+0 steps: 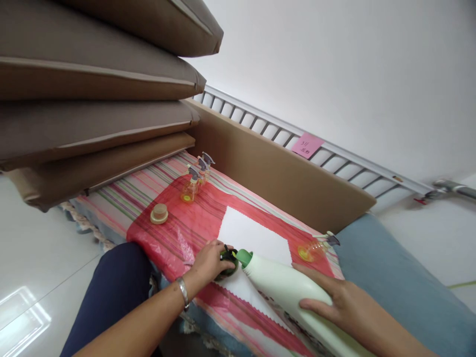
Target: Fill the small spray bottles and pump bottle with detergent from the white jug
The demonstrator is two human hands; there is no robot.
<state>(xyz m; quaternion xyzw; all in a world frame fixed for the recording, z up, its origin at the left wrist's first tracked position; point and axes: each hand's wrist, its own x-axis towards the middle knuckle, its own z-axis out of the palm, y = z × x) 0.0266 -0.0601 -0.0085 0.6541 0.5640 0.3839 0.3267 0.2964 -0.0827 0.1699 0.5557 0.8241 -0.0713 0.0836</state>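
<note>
My right hand [330,297] wraps round a large pale green plastic bottle [286,287], tilted with its flip-top green cap [244,257] pointing left. The cap's end is right beside the mouth of a small dark green container [228,263], with a speck of yellow-green there. My left hand [211,260] has its fingers closed round that container on a white sheet with a zigzag edge [256,230]. Whether liquid is flowing I cannot tell. To the left, a round beige cap-like piece [159,213] rests on the red plastic sheet [171,243].
Clear spray bottles [190,186] with grey heads stand at the back left. Another spray bottle [314,250] lies on its side at the right. Stacked brown cushions [92,119] rise at the left. A brown board [275,168] and white radiator [241,116] run behind; a blue cushion [401,277] is right.
</note>
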